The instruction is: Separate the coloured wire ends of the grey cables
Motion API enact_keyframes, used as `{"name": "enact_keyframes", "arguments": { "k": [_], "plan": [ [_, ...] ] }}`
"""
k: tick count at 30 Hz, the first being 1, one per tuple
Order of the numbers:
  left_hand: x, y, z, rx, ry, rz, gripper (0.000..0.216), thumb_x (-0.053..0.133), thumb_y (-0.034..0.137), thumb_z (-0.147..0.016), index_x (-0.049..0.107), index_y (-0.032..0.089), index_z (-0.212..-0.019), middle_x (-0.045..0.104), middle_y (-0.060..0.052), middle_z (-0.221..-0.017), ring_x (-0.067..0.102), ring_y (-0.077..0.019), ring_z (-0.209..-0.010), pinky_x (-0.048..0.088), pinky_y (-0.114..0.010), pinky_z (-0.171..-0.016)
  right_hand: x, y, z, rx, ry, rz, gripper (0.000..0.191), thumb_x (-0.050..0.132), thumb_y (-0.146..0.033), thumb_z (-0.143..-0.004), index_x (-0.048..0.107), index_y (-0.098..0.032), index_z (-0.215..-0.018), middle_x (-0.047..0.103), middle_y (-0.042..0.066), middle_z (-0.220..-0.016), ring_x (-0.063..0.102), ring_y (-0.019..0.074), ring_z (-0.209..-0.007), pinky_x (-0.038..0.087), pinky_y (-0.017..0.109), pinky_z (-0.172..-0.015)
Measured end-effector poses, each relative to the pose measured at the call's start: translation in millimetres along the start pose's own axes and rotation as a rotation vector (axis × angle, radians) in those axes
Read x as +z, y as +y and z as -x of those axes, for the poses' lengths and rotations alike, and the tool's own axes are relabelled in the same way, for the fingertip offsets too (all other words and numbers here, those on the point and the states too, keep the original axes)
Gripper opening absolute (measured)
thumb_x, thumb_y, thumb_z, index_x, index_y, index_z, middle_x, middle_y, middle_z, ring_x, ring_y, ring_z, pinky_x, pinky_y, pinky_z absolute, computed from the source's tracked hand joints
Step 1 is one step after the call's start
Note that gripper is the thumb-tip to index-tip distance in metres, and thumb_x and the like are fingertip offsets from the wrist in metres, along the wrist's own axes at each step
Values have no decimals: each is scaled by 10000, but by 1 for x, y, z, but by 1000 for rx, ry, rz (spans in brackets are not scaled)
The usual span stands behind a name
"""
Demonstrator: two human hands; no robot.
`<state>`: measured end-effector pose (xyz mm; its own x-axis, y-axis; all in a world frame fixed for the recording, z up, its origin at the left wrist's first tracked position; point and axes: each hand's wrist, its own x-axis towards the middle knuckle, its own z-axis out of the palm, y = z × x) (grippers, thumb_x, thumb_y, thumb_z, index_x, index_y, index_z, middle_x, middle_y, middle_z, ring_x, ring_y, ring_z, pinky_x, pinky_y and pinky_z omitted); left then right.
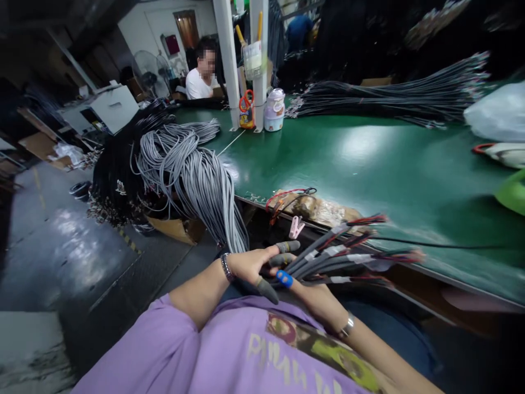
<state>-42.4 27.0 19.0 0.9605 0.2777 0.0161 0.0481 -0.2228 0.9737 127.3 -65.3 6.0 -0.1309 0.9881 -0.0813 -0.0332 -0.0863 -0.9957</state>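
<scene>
Both my hands grip one bundle of grey cables (pixel 336 257) low in the middle, just in front of my lilac shirt. My left hand (pixel 256 265) wraps the bundle from the left, wearing grey finger cots. My right hand (pixel 311 295) holds it from underneath, a blue cot on one finger. The cable ends fan out to the right over the table edge, showing red and black wires and white labels.
A green worktable (pixel 369 158) stretches ahead, with a pile of grey cables (pixel 192 169) hanging off its left end and a dark cable heap (pixel 389 96) at the back. A white jar (pixel 274 110), scissors (pixel 246 104) and posts stand at the back. A seated person (pixel 200 74) is beyond.
</scene>
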Motion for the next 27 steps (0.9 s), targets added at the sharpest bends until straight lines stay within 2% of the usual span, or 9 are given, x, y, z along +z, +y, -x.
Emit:
{"name": "enact_keyframes", "arguments": {
  "k": [3,6,9,11,13,18,20,24,27],
  "plan": [
    [12,7,-1,-109,132,-240,1043,844,321,-528,349,177,-1435,487,-152,-1394,481,-327,-1261,377,-410,-1050,0,-6,-1,-40,155,85,433,661,-605,-724,705,-226,-928,735,83,-883,666,292,-977,488,478,-964],
    [27,2,-2,-297,269,-427,710,758,257,-588,557,191,-1266,661,-91,-1161,607,-304,-1082,454,-370,-944,5,-7,-12,-152,140,155,406,659,-544,-760,691,-221,-1002,730,85,-968,671,270,-957,508,451,-942],
    [36,-12,1,-312,368,-443,465,705,196,-605,668,188,-1068,717,-42,-957,651,-267,-945,490,-315,-853,10,-6,-27,-219,122,230,402,698,-500,-740,675,-203,-1011,712,98,-1022,667,261,-930,541,421,-870],
    [35,-22,4,-272,420,-384,402,708,193,-608,685,179,-1009,720,-26,-901,652,-246,-902,497,-295,-825,11,-7,-35,-201,87,250,414,712,-511,-718,672,-187,-972,712,101,-960,670,254,-850,565,401,-780],
    [31,-30,7,-242,451,-287,357,743,212,-603,693,150,-951,717,-35,-857,649,-242,-882,500,-295,-819,11,-8,-39,-197,18,232,419,711,-518,-715,670,-179,-958,710,90,-908,667,247,-810,565,390,-755],
    [21,-36,12,-111,664,100,464,807,374,-620,660,132,-988,702,-72,-899,646,-240,-884,508,-339,-831,7,-4,-38,-246,-122,19,535,651,-480,-797,542,-203,-1242,671,100,-1124,654,239,-980,526,392,-901],
    [20,-39,13,-58,732,232,499,824,407,-600,643,138,-979,696,-75,-893,648,-230,-859,507,-346,-827,8,0,-37,-244,-135,17,502,617,-448,-833,525,-210,-1265,661,100,-1153,653,231,-1001,511,396,-935],
    [21,-48,15,-8,813,344,546,871,337,-530,613,153,-974,681,-53,-886,632,-196,-817,501,-333,-812,13,1,-38,-275,-74,156,356,567,-384,-867,574,-219,-1183,682,74,-1074,658,223,-959,518,393,-907],
    [22,-51,12,8,841,376,561,873,281,-508,605,160,-986,667,-27,-848,607,-159,-747,503,-308,-762,16,-5,-41,-341,62,431,258,554,-349,-860,603,-196,-1061,665,76,-958,634,223,-866,527,379,-800]
  ]
}}
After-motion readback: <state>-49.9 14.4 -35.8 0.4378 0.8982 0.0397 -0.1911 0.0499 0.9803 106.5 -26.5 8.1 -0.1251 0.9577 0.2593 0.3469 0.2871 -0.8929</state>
